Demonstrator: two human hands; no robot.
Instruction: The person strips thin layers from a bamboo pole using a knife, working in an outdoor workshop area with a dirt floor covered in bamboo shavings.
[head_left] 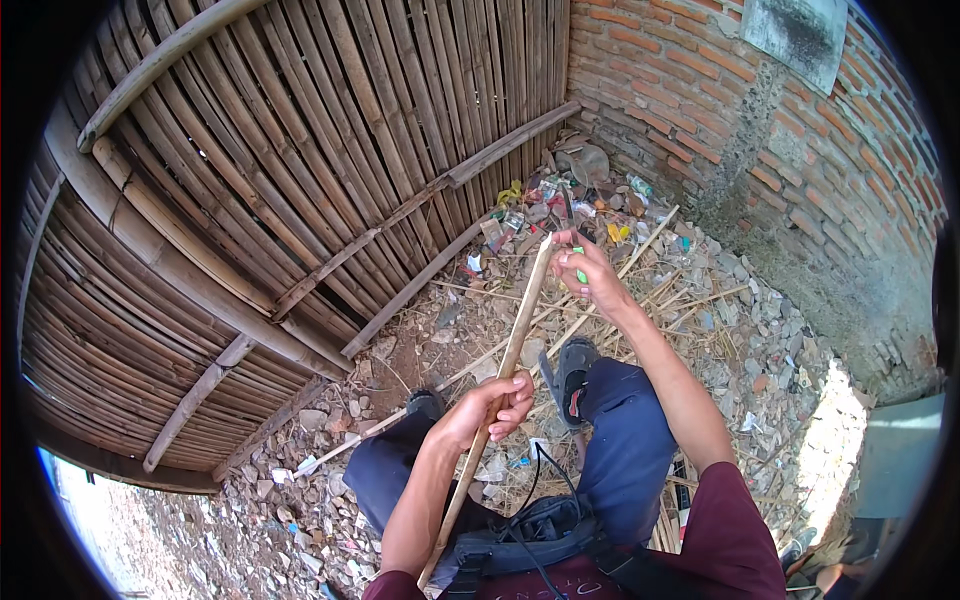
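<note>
Evidently, my left hand (484, 412) is closed around the bamboo strip (520, 325), which extends above and below that grip. My right hand (592, 274) is curled on a green-handled knife (581, 266), beside the strip's upper end; contact there I cannot confirm. I judge the strip light, stiff lengthwise, dry rather than slippery, possibly splintery. Soundest hold: where my left fingers wrap it, well below the knife.
</note>
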